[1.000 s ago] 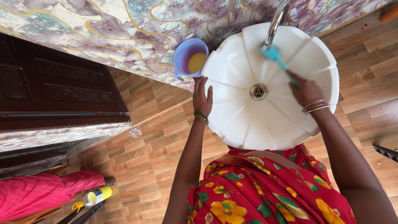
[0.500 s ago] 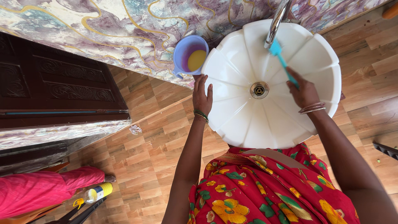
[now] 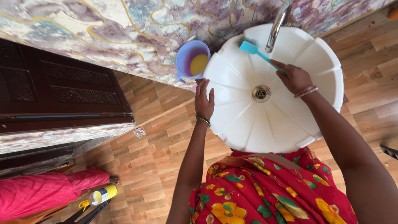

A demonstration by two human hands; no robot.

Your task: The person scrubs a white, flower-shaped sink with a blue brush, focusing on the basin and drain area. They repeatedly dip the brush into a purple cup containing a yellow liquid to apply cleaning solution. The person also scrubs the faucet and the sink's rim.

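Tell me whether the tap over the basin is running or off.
Off, as far as shows: no stream falls from the tap, and the white basin holds no pooled water around its drain.

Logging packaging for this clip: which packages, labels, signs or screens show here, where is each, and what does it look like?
Bottle: on the wooden floor at lower left, beside a person's pink-clothed leg; lying on its side, clear plastic with a yellow wrap-around label and a dark patch on it, yellow cap end.
No signs or screens in view.
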